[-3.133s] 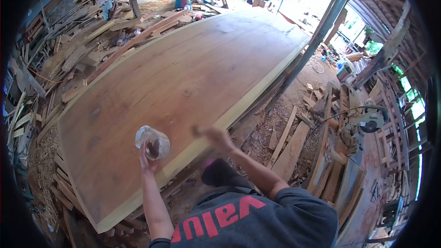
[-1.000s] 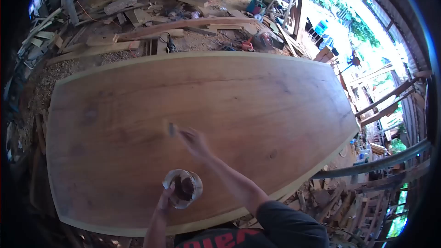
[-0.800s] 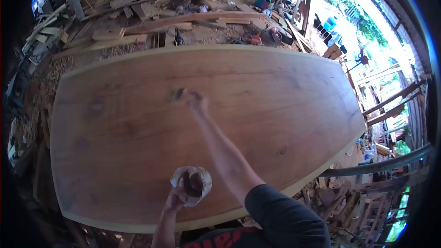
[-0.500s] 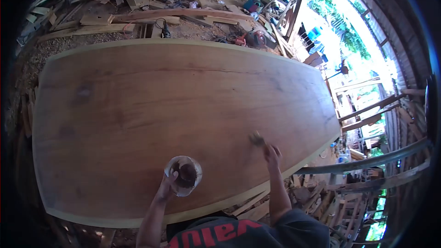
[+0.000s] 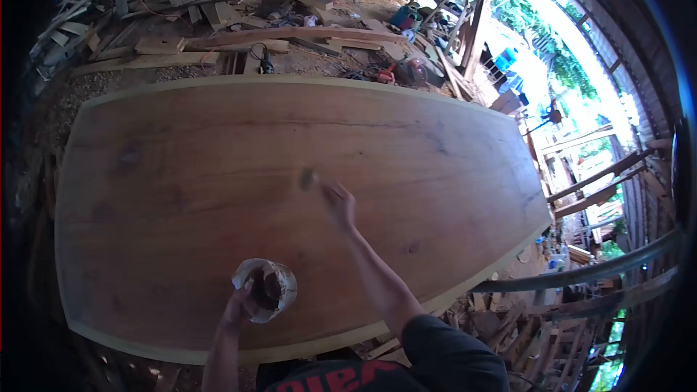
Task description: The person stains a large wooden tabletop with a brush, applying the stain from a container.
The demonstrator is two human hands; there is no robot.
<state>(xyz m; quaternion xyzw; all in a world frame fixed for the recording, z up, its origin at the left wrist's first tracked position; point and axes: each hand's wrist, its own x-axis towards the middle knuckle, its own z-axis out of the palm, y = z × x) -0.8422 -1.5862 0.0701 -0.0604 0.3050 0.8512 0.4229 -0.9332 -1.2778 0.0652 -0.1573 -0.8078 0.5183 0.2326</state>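
A large wooden tabletop [image 5: 218, 225] with a pale edge fills the middle of the view. Near its front edge my left hand [image 5: 238, 306] grips the rim of a white container [image 5: 287, 292], with the thumb over the rim and dark brown contents inside. Farther in, over the middle of the wood, my right hand [image 5: 341, 203] is closed around the handle of a brush [image 5: 308, 178]. The brush head points left and is blurred; whether it touches the surface is unclear.
Scrap boards [image 5: 290, 35] and a red power tool [image 5: 385, 75] lie on the ground beyond the tabletop. A dark curved pole [image 5: 581, 274] juts in from the right. More wood scraps [image 5: 523, 334] are piled at the lower right.
My right hand has swept left and away from my body with the brush. My left hand and the container have shifted slightly left and down in the view, which has tilted a little.
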